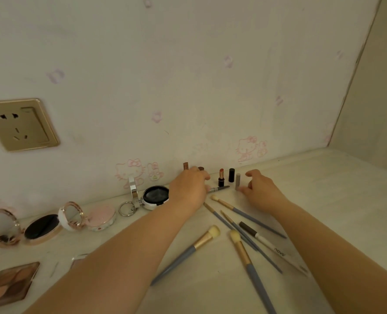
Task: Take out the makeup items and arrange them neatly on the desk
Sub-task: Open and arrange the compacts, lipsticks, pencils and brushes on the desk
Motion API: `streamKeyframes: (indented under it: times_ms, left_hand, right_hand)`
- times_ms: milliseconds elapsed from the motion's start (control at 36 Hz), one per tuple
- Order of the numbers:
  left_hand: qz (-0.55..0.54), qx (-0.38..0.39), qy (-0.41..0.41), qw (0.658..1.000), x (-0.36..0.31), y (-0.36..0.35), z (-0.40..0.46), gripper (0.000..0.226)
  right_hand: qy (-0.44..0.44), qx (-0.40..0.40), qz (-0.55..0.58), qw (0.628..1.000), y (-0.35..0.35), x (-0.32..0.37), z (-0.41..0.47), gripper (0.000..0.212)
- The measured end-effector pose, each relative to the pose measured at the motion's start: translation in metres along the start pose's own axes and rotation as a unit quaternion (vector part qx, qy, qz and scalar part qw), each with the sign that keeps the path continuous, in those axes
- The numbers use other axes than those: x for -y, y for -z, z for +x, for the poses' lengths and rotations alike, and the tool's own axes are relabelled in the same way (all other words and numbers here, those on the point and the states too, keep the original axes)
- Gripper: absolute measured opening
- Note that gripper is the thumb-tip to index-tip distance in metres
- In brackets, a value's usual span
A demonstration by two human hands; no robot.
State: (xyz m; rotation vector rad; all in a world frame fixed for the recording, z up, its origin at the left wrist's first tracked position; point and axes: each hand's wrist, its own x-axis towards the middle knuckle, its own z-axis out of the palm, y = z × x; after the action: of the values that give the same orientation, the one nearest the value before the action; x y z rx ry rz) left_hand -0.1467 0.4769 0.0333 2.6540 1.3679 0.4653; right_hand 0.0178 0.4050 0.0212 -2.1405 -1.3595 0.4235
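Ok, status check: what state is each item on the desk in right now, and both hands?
Open lipstick: upright, uncapped.
Black cap: standing beside it.
Grey tube: upright, by the right hand.
Black cushion compact: lid open.
Pink compact: closed.
Eyeshadow palette: open.
Brushes: lying scattered.
Left hand: fingers curled over something hidden.
Right hand: open, empty.

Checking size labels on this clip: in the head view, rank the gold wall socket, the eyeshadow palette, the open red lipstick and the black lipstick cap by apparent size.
1. Gold wall socket, largest.
2. Eyeshadow palette, though it lies nearer the camera and is cut by the frame edge.
3. Open red lipstick.
4. Black lipstick cap; these last two stand side by side, so this comparison is fair.
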Motion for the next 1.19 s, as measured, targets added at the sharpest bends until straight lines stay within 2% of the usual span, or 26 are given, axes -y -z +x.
streamKeyframes:
  times_ms: [83, 167, 389, 611, 722, 861, 944, 1056, 1194]
  left_hand:
    - [-0.023, -0.026, -0.016, 0.999, -0.007, 0.01, -0.015, 0.032]
    - [-0.044, -0.041, -0.028, 0.998, -0.015, 0.015, -0.039, 0.029]
    - [-0.07, -0.037, -0.028, 0.996, -0.037, 0.012, -0.104, 0.023]
    - [-0.108, -0.024, -0.007, 0.994, -0.055, 0.017, -0.144, 0.023]
    - [-0.14, -0.011, 0.02, 0.99, -0.062, 0.022, -0.159, 0.023]
    - [-0.201, 0.02, 0.041, 0.979, -0.069, 0.025, -0.174, 0.028]
    - [-0.254, 0.029, 0.045, 0.966, -0.072, 0.031, -0.183, 0.029]
    - [-0.32, 0.017, 0.061, 0.945, -0.068, 0.036, -0.193, 0.024]
    - [-0.252, 0.007, 0.057, 0.966, -0.059, 0.042, -0.201, 0.024]
  right_hand:
    - [-0.007, -0.053, 0.042, 0.998, 0.008, -0.003, -0.018, 0.042]
    - [0.007, -0.099, 0.014, 0.995, 0.016, -0.005, -0.045, 0.027]
    - [-0.011, 0.045, -0.158, 0.986, 0.019, -0.005, -0.103, 0.026]
    - [-0.057, 0.059, -0.18, 0.98, 0.016, -0.001, -0.126, 0.03]
    - [-0.033, 0.011, -0.1, 0.994, 0.02, 0.007, -0.143, 0.026]
    - [-0.011, 0.007, 0.109, 0.994, 0.021, 0.022, -0.167, 0.033]
    - [-0.04, 0.028, 0.237, 0.97, 0.017, 0.031, -0.182, 0.029]
    - [-0.054, 0.046, 0.347, 0.935, 0.009, 0.04, -0.195, 0.022]
    - [-0.091, -0.001, 0.457, 0.885, 0.005, 0.043, -0.198, 0.028]
